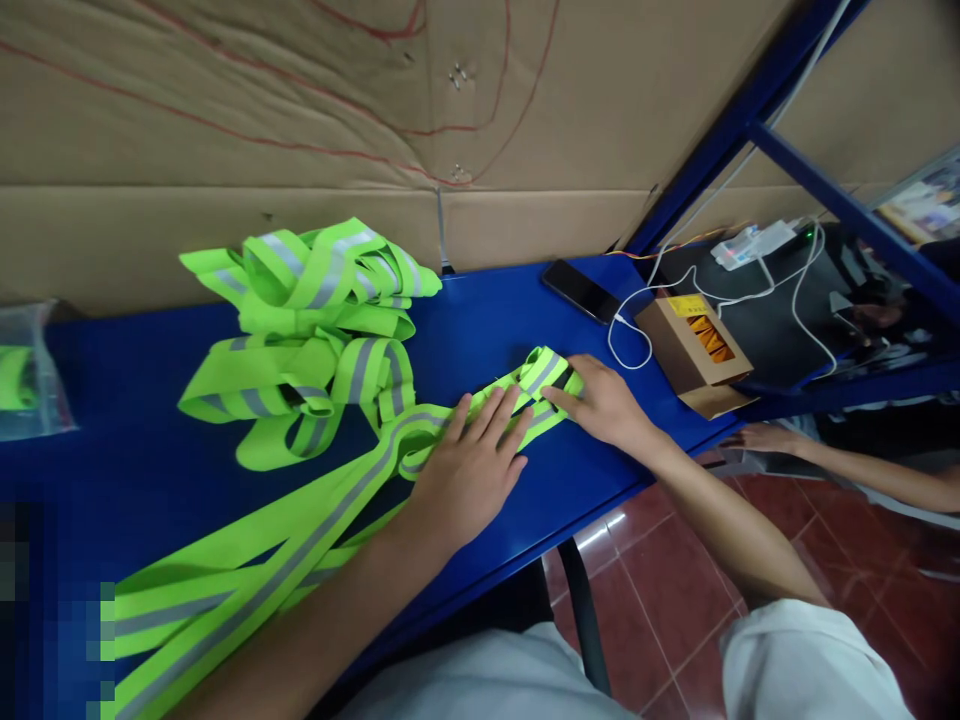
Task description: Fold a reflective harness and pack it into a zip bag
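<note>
A neon-green safety vest strap with a grey reflective stripe (300, 540) lies stretched across the blue table (487, 330). My left hand (469, 465) rests flat on the strap, fingers spread and extended. My right hand (600, 400) presses on the strap's folded end (544, 372), fingers laid over it near a dark buckle. A heap of more green reflective straps (315, 330) sits behind my left hand.
A dark phone (581, 290) with a white cable, a small brown box (694, 345) and a white power strip (754, 243) lie at the right. A clear bag (30, 370) sits at far left. Cardboard wall behind. Another person's hand (772, 438) reaches in beyond the table edge.
</note>
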Tool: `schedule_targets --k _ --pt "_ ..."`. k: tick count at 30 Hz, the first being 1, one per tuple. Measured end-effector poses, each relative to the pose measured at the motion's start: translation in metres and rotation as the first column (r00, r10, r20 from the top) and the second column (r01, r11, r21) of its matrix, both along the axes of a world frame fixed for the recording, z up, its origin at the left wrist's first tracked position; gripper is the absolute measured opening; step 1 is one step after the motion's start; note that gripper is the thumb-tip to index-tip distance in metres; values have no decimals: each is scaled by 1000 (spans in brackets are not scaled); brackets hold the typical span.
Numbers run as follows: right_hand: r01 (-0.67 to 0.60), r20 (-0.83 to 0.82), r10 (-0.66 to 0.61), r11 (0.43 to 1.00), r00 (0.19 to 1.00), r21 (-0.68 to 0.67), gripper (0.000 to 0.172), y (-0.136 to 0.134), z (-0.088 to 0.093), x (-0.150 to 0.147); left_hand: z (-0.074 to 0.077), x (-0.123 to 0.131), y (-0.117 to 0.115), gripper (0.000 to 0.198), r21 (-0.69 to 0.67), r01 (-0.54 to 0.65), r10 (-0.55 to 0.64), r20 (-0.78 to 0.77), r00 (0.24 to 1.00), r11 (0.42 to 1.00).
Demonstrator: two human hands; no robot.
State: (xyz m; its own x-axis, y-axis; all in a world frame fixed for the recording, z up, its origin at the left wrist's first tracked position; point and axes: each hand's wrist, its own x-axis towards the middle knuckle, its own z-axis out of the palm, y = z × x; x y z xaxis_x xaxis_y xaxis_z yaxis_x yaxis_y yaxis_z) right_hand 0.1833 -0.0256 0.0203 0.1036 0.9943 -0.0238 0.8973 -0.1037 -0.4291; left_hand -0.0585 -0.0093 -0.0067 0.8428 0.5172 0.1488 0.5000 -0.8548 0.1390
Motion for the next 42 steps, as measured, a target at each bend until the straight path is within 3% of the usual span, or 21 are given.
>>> schedule_targets --k 3,6,12,17,21,23,27,29,32,34,39,42 --pt "88 55 -85 995 995 -43 44 4 6 -10 1 5 -2 55 -23 25 -24 22 999 999" --pt "112 179 -116 993 977 31 45 4 9 -20 4 13 -4 54 -54 14 -13 28 1000 998" --pt "-20 447 -99 967 889 253 37 -10 2 -37 9 15 -7 53 -52 -75 77 27 997 996" --pt "-134 535 -19 960 845 246 50 -25 -14 -52 14 0 -10 56 -20 -122 122 18 992 992" --pt "-213 487 120 967 865 141 61 -31 -8 -67 14 -13 -8 52 -17 -109 109 22 994 994" --pt "-215 401 151 969 903 121 57 -29 2 -65 13 -16 -7 52 -13 -94 94 17 995 995" --pt "-142 96 128 976 987 163 36 -15 12 -42 12 -16 -8 57 -16 -77 78 16 997 997" --pt "-86 -13 90 981 996 174 42 -7 6 -32 13 -16 -9 57 -22 -64 64 17 998 998" --pt "-28 -63 35 993 997 114 60 -1 -6 -31 15 -16 -11 58 -6 -59 59 11 998 998" --pt "-44 -94 53 995 994 94 54 -2 -8 -37 19 -19 -11 58 17 -53 53 1 999 998" --pt "-64 -158 58 997 986 -34 52 -6 10 -38 27 -29 -5 67 87 -117 120 -26 992 989" --pt "-49 -148 36 995 988 -82 53 -5 17 -29 25 -33 -5 67 51 -100 103 -58 993 994"
